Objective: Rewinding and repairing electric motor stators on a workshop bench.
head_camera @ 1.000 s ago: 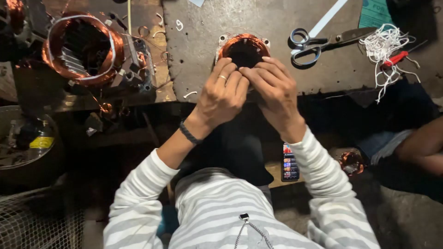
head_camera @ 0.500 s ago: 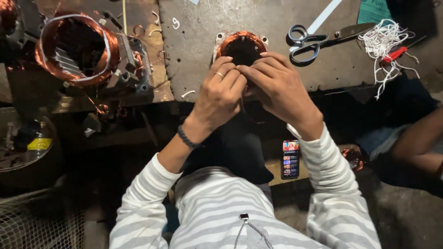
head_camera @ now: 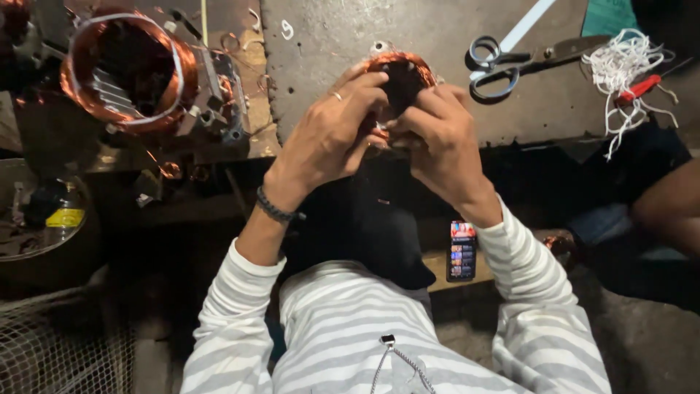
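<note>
A small motor stator [head_camera: 397, 73] with copper windings rests at the near edge of a grey workbench slab [head_camera: 437, 29]. My left hand [head_camera: 328, 135] grips its left side, fingers curled over the rim, a ring on one finger and a dark bracelet at the wrist. From the right, my right hand [head_camera: 437, 142] holds the same stator, fingertips pressed into the windings near the dark bore. Both hands hide the lower half of the stator.
A larger stator [head_camera: 127, 69] with copper coils lies at the upper left. Scissors [head_camera: 510, 62], a white string bundle [head_camera: 623, 69] and a red-handled tool [head_camera: 640, 87] lie right of the hands. A phone [head_camera: 462, 250] rests near my right forearm. Another person's arm [head_camera: 667, 208] is at far right.
Both hands and the small stator have shifted slightly left in view; my fingers have moved a little on the windings. Nothing was let go.
</note>
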